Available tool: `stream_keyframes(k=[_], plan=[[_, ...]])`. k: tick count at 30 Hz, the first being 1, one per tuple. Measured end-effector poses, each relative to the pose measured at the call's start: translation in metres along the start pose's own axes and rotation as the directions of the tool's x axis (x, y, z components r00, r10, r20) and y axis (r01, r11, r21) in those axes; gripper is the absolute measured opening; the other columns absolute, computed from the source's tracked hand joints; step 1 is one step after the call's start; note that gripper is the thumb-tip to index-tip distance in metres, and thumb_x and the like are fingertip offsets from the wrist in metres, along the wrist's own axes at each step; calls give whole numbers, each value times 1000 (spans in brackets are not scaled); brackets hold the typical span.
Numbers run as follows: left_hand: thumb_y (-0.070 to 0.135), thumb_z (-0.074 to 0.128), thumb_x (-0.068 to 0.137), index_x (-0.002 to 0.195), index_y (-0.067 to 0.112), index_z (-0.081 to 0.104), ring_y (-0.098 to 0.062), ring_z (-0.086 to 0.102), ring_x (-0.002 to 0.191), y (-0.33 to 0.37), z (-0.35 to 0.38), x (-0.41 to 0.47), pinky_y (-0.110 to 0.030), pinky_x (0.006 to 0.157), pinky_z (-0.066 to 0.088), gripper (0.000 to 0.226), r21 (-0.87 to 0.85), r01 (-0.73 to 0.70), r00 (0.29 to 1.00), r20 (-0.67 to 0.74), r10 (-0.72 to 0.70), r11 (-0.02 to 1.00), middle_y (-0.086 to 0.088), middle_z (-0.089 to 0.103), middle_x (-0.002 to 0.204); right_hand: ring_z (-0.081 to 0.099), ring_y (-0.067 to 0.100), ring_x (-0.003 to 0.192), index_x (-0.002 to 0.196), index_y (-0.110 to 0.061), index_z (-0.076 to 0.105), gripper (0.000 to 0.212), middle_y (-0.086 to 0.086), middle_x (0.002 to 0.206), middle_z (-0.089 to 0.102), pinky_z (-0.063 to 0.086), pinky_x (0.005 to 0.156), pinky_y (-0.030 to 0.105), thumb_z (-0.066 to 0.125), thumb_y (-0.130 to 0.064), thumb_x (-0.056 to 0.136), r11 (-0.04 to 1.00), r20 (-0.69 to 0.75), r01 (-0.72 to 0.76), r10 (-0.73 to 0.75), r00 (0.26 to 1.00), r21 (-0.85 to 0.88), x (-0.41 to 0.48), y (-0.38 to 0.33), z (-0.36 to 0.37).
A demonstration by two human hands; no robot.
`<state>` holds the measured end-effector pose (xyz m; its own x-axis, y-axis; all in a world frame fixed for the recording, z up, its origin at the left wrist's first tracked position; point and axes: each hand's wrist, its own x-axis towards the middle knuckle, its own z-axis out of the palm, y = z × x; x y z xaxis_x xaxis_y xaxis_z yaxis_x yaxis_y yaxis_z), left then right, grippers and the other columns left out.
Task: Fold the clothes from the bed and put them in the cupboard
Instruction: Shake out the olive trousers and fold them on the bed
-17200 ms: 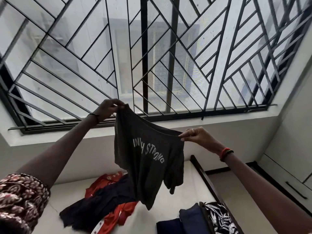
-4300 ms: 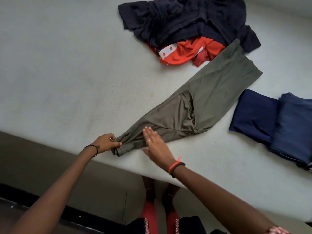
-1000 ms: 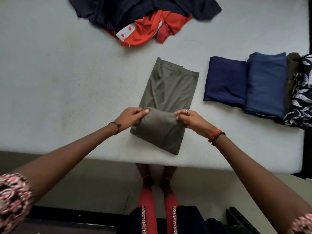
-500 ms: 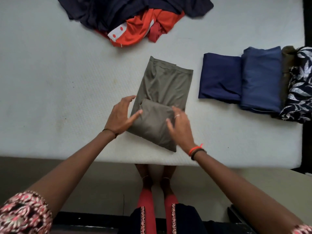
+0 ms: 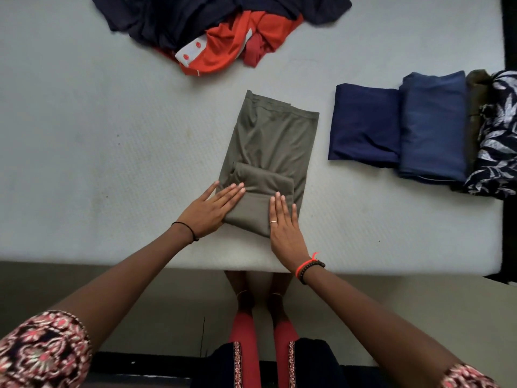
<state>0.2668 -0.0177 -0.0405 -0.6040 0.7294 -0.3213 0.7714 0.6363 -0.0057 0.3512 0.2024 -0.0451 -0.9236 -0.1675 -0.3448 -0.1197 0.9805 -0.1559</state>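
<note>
Mid-fold: your left hand (image 5: 208, 212) and right hand (image 5: 284, 228) lay flat, fingers straight, on the shirt (image 5: 272, 141) (partly folded) near the edge of the bed (image 5: 84, 135). Next, you likely needed to pinch its doubled end.

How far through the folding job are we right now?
Done: folded pieces lie in a row on the bed, right side. In hand: left hand and right hand press flat on the half-folded olive garment. Left: the navy and red heap is unfolded; no cupboard in view.

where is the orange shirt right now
In the head view, the orange shirt lies top centre on the mattress, partly under a dark navy garment, beyond the olive shirt.
</note>
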Motion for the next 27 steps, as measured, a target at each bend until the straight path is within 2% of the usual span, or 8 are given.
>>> stream_keyframes(k=[3, 6, 8, 11, 14, 17, 20, 27], plan=[[24, 49, 81, 150, 11, 11, -17, 28, 141, -2, -12, -16, -42, 117, 7, 80, -113, -32, 997, 72, 41, 993, -6, 25, 155, 26, 39, 140, 143, 9, 26, 73, 27, 150, 27, 28, 111, 55, 15, 1, 72, 993, 107, 23, -36, 994, 119, -11, -4, -6], [24, 40, 95, 147, 24, -9, -14, 16, 145, 2, -34, -30, -35, 117, 9, 72, -373, 50, 906, 408, 115, 927, 5, 6, 159, -4, 30, 147, 148, 3, -4, 68, 19, 158, -4, 4, 120, 46, 18, -2, 84, 951, 313, 44, -145, 939, 307, -30, -9, -24], [22, 38, 98, 149, 29, 16, -19, 42, 129, -2, -55, -35, -28, 105, 28, 57, -531, 192, 835, 530, 147, 826, 8, 37, 147, -3, 23, 148, 149, -2, -7, 73, 14, 159, -5, -1, 120, 32, 35, -1, 89, 891, 426, 4, -221, 877, 453, -37, -6, -40], [23, 46, 94, 114, 19, 59, -17, 56, 85, -15, -78, -36, -25, 74, 39, 25, -654, 325, 807, 568, 159, 684, -6, 66, 104, 55, 11, 114, 152, -14, 10, 70, 16, 143, 43, 38, 90, 9, 42, -2, 91, 759, 528, -190, -227, 819, 622, -33, 7, -63], [28, 58, 86, 98, 11, 66, -24, 62, 88, -35, -87, -26, -31, 77, 46, 22, -735, 429, 820, 561, 115, 525, -11, 68, 94, 56, 4, 57, 139, -20, 40, 51, 6, 89, 62, 44, 52, 15, 45, -5, 90, 605, 567, -390, -128, 814, 695, -16, 28, -87], [36, 63, 84, 105, 14, 67, -17, 62, 97, -55, -96, -5, -26, 84, 48, 30, -777, 523, 820, 571, 41, 350, -3, 68, 101, 61, 18, 82, 114, -12, 57, 26, 12, 96, 64, 51, 70, 28, 48, -4, 91, 493, 507, -414, -65, 859, 765, 11, 56, -110], [25, 60, 91, 115, 6, 64, -18, 60, 104, -73, -97, 21, -21, 85, 49, 32, -798, 592, 806, 588, -72, 108, -7, 65, 111, 60, 11, 78, 97, -11, 60, 16, 5, 88, 62, 52, 70, 21, 50, 0, 91, 336, 470, -435, -27, 882, 836, 41, 85, -124], [24, 62, 89, 93, 10, 64, -10, 54, 76, -85, -82, 83, -22, 76, 48, 15, -809, 585, 754, 566, -335, -50, -2, 58, 84, 60, 12, 76, 92, -12, 60, 13, 6, 86, 62, 55, 67, 19, 57, 0, 91, 288, 410, -426, 115, 905, 858, 111, 123, -116]])
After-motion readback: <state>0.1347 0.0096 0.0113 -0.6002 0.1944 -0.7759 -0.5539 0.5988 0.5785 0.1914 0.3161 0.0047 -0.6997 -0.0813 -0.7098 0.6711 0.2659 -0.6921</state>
